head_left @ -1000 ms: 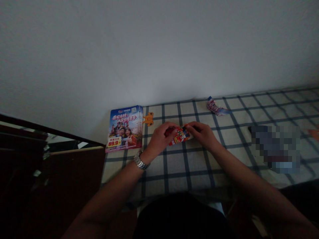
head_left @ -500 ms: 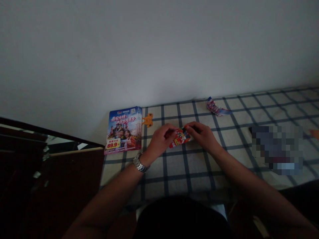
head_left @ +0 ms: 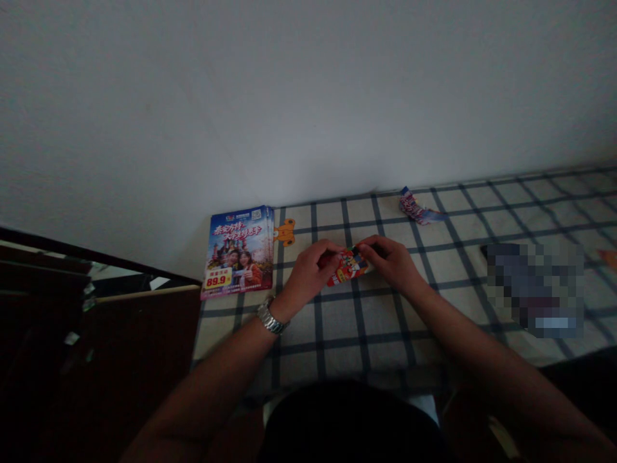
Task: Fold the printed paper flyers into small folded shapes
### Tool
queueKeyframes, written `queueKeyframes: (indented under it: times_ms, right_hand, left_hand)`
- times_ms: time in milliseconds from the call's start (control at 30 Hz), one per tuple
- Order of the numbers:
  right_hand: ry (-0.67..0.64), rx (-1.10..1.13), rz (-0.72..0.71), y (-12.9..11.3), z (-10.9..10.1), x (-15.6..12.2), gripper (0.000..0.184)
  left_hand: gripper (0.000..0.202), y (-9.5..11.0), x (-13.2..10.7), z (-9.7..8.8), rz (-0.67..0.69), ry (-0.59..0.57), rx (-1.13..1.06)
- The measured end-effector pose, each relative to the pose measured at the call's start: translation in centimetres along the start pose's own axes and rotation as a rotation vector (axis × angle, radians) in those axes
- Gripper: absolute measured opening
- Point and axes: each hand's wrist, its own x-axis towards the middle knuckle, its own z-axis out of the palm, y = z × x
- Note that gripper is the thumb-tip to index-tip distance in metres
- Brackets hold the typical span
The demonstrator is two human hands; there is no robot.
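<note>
Your left hand (head_left: 314, 269) and right hand (head_left: 393, 260) pinch the red printed paper (head_left: 349, 267) at opposite ends, fingers closed, over the checked cloth (head_left: 340, 331). Risk, judged: uneven tension between grips could crease or tear it.

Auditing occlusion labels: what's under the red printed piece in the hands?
Checked cloth shows around the red printed piece, which the left hand and right hand hold. Whatever is directly beneath it, fingers included, is covered.
</note>
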Motion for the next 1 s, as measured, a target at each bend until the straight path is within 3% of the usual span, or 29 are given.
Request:
queueKeyframes:
  times_ms: [600, 900, 1000]
  right_hand:
    - [-0.013, -0.019, -0.023, -0.21, -0.12, -0.10, 0.030]
    - [-0.188, -0.058, -0.066, -0.13, -0.36, -0.25, 0.023]
    - [-0.201, -0.061, -0.077, -0.20, -0.25, -0.34, 0.022]
  left_hand:
    - [0.012, -0.11, -0.12, 0.26, -0.026, -0.044, -0.070]
    - [0.027, 0.38, 0.10, -0.30, -0.085, -0.239, -0.151]
    - [0.023, 0.36, 0.10, -0.17, -0.099, -0.248, -0.153]
